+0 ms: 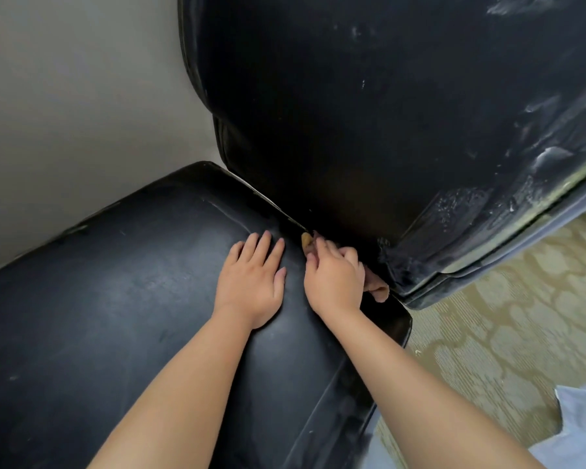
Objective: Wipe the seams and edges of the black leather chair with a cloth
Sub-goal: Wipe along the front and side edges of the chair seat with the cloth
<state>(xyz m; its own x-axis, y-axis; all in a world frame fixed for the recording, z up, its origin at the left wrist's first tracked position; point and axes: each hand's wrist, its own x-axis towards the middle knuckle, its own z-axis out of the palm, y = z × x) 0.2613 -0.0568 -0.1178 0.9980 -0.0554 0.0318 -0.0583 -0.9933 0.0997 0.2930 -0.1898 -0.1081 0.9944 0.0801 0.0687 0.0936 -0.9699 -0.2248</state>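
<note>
Left hand (253, 278): released, fingers straight, flat on the chair seat (115, 299).
Right hand (334, 275): grasping tan cloth (378, 288), pressing it into the seam between seat and backrest (369, 113).
Backrest edge: scuffed, whitish marks.
Floor: patterned carpet (508, 316).

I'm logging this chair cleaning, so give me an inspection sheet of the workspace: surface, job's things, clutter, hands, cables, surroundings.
Surface: black leather seat, scuffed and dull; the backrest shows pale flaky wear along its right edge.
Job's things: tan cloth bunched under the right hand at the crease where seat meets backrest; a bit of it pokes out by the fingertips.
Clutter: nothing seen.
Hands: left hand lies flat on the seat, fingers straight; right hand grips the cloth, pressing into the crease.
Cables: nothing seen.
Surroundings: plain pale wall on the left; patterned beige carpet on the right; pale fabric at the lower right corner.
</note>
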